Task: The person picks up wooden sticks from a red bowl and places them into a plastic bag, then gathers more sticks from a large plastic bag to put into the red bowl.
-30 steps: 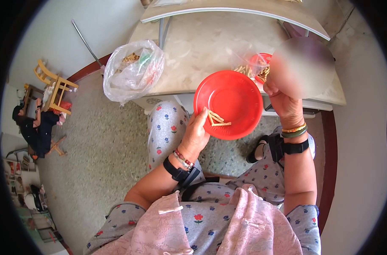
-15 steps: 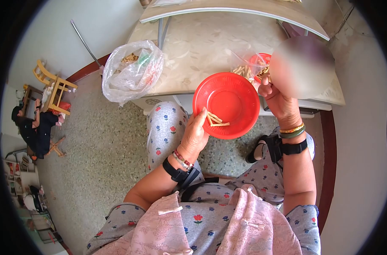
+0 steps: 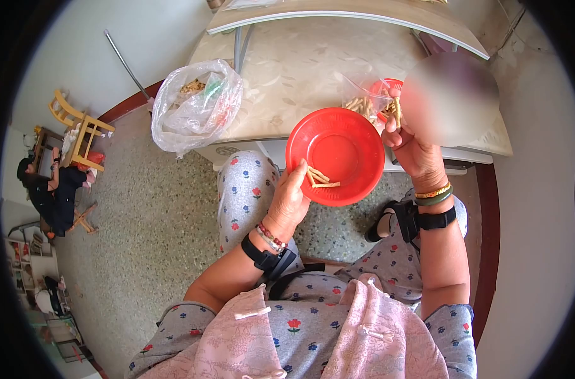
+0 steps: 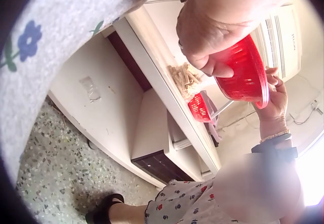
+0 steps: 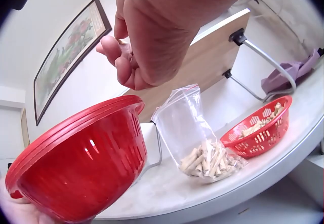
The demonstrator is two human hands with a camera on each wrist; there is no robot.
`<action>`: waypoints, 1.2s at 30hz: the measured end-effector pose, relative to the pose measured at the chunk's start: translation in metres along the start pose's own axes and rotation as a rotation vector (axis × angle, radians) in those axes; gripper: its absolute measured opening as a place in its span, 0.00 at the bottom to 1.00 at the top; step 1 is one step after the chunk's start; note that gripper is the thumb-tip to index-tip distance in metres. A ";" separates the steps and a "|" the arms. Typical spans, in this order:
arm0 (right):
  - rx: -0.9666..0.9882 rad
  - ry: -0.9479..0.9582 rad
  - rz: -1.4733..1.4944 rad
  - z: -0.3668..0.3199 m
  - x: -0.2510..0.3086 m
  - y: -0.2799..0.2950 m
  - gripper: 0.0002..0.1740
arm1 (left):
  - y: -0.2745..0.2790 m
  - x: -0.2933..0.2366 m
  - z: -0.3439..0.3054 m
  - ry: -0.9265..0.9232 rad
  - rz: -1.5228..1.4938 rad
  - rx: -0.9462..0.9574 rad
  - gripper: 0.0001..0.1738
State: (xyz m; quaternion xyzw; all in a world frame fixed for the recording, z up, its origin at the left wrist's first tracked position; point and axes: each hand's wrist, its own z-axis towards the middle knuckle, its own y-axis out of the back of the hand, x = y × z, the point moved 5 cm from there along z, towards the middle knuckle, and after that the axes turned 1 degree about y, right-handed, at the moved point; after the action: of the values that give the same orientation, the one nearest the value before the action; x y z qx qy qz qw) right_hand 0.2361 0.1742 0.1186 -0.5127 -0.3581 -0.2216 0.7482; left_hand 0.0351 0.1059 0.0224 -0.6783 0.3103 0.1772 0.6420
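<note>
My left hand (image 3: 290, 197) grips the near left rim of a red bowl (image 3: 345, 158), thumb inside, beside several short pale sticks (image 3: 323, 180). In the left wrist view, the fingers of the left hand (image 4: 223, 21) curl under the slotted bowl (image 4: 244, 77). Right of the bowl, my right hand (image 3: 417, 151) pinches a short stick (image 3: 398, 114) upright. Seen from the right wrist, the right hand (image 5: 154, 39) is above and right of the red bowl (image 5: 81, 165), its fingers curled, the stick hidden.
On the table (image 3: 287, 69) stand a clear bag of sticks (image 5: 210, 160) and a red basket (image 5: 260, 130) holding more. A large plastic bag (image 3: 199, 114) lies at the table's left edge. A raised shelf (image 3: 350, 18) spans the back. Someone in black (image 3: 53, 189) sits far left.
The right hand has shifted slightly left and turned, and a stick now shows between its fingers. The bowl has moved a little to the left in the left hand's grip.
</note>
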 end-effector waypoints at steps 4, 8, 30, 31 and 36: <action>0.029 -0.020 -0.055 0.001 -0.004 -0.001 0.24 | 0.001 0.000 0.000 0.000 0.001 -0.012 0.26; 0.059 -0.227 -0.629 -0.002 -0.009 -0.002 0.21 | 0.007 0.004 0.002 0.010 0.063 -0.032 0.25; -0.172 0.623 -0.809 -0.020 0.106 -0.103 0.26 | 0.012 0.012 0.008 0.016 0.170 -0.110 0.22; 0.185 0.481 -0.354 -0.020 0.099 -0.110 0.24 | 0.009 0.011 0.007 0.021 0.170 -0.108 0.22; 0.853 -0.159 -1.086 -0.055 -0.030 -0.096 0.17 | 0.020 0.006 0.011 -0.071 0.161 -0.130 0.22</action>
State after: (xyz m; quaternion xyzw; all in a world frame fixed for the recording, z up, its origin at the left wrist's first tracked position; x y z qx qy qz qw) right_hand 0.1670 0.0863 0.1423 0.0634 -0.6735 -0.3661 0.6390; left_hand 0.0280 0.1162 0.0022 -0.6846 0.3286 0.2719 0.5911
